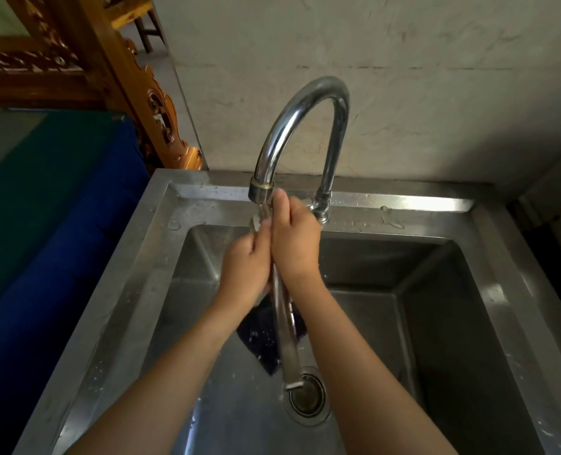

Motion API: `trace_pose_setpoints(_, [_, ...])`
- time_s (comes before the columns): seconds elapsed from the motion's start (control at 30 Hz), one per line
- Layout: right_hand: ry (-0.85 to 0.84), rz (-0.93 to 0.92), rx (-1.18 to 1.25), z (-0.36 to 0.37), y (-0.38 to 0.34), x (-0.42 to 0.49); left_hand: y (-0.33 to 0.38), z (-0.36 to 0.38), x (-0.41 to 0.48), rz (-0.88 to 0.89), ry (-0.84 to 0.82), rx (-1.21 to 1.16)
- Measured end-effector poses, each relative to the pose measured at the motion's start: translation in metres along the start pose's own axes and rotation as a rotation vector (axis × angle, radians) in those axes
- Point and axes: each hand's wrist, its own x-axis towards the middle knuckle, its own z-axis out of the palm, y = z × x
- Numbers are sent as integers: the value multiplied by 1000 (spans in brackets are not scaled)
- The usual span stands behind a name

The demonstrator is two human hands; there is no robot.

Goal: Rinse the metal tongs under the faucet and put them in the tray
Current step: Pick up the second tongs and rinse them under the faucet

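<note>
Where the faucet (305, 103) ends over the back edge of the sink (161, 244), both hands grip the tongs (284, 339). The right hand (293, 244) wraps its fingers round the upper part, and the left hand (246, 267) curls round them just beside it. The tongs slant down between the wrists, their lower end over the drain (307, 399). A dark cloth (262, 336), perhaps also in the left hand, hangs beneath.

Silver tongs (284, 326), chrome faucet (305, 126), grey steel sink (436, 290), dark cloth (262, 336)
</note>
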Motion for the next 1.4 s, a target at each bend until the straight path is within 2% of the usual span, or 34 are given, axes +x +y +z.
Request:
trace_pose_setpoints(0.13, [-86,-2,-130,5,10,-24,15,-7,22,-58,105,-124])
trace_pose_setpoints(0.2, [-80,-4,-170,6,13,-29,17,-6,23,-29,124,-117])
trace_pose_setpoints(0.3, [-6,72,-85,3,7,-17,8,4,4,70,111,-38])
trace_pose_setpoints(0.4, [49,110,-9,-2,2,-4,2,6,-9,85,61,-16])
trace_pose_setpoints(0.53, [-89,38,-89,0,5,-20,21,-6,25,-31,112,-112])
trace_pose_setpoints(0.7, [-37,104,-63,-4,0,-8,12,6,1,62,117,-67])
trace_pose_setpoints(0.83, [-52,159,-4,-7,2,-11,12,-4,3,48,36,-62])
trace_pose_setpoints(0.97, [-39,109,-62,-17,3,-6,20,-11,7,-9,-123,-94])
trace_pose_setpoints(1.1, [-74,52,-130,-20,6,-4,23,-22,7,-105,-193,-206])
trace_pose_setpoints(1.23, [-68,40,-157,-21,13,-6,24,-26,7,-224,-200,-245])
trace_pose_setpoints(1.4, [-59,29,-158,-19,19,-8,20,-25,5,-326,-123,-341])
